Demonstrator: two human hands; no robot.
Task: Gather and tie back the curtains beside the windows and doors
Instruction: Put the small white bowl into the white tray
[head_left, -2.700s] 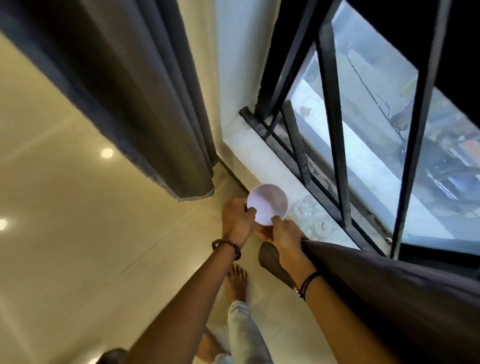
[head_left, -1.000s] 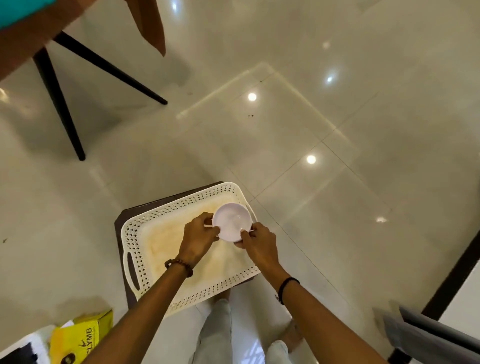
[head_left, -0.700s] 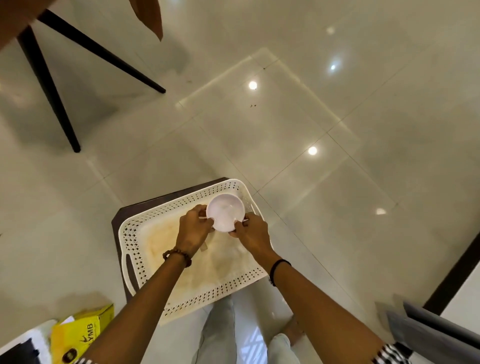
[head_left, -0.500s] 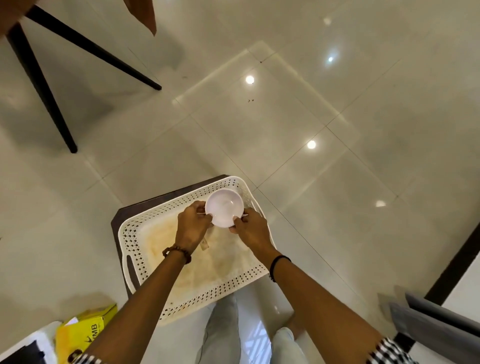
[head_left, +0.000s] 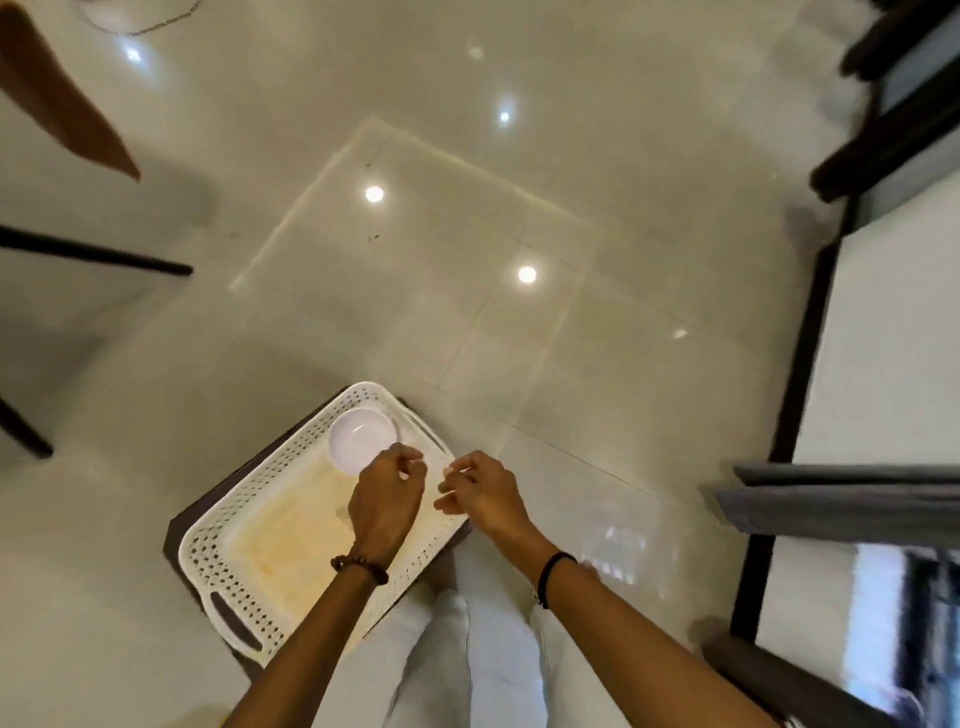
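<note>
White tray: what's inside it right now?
In the tray, a white bowl sits in the far corner; the bottom is stained. The left hand and forearm cover part; anything beneath is hidden.

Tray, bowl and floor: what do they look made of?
Tray: probably moulded white plastic, matt, with a latticed wall and a cut-out handle; its base looks yellowed. Bowl: smooth, white and slightly shiny; it could be plastic or ceramic, I cannot tell which. Floor: polished pale tile, mirroring bright light spots, with thin joint lines.

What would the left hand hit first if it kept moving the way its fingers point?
Probably the white bowl, lying just past the left hand in the far corner of the white tray; depth is unclear.
</note>
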